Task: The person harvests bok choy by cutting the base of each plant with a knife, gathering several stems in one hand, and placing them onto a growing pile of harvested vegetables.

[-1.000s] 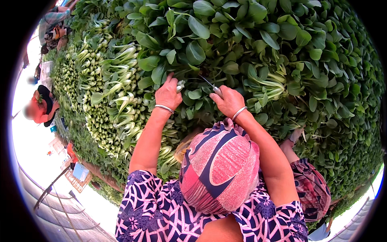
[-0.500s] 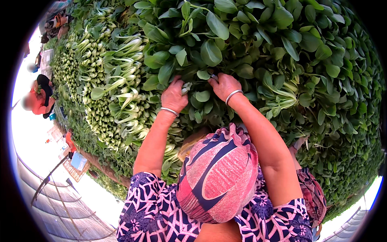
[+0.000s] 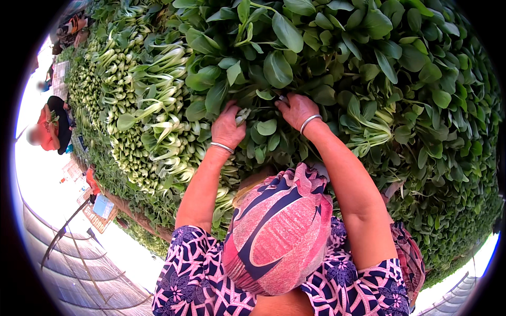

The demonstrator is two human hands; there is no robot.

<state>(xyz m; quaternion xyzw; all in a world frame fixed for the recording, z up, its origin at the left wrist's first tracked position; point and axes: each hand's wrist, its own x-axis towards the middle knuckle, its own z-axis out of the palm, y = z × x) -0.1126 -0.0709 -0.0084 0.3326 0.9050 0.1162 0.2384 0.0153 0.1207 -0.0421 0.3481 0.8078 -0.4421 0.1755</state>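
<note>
Fingers of my left hand (image 3: 227,129) are closed around bok choy, with pale cut stem ends (image 3: 242,116) showing beside the thumb. A little to the right, my right hand (image 3: 299,111) is closed on a small, shiny, blade-like tool (image 3: 283,98), mostly hidden by the fingers. Both hands reach low among standing bok choy plants (image 3: 277,69), whose broad green leaves surround them. Between the hands are small leaves (image 3: 266,127). Each wrist wears a silver bangle.
Cut bok choy (image 3: 166,126) lies in rows left of my left hand. A loose bunch (image 3: 374,131) rests on leaves at the right. A pink and navy cloth cap (image 3: 284,231) shows between my arms. Another person (image 3: 48,131) sits at the far left, near a crate (image 3: 100,210).
My right hand has shifted slightly right, away from the left. My left hand stays nearly in place, still on the stems. The cap has moved a little left and down.
</note>
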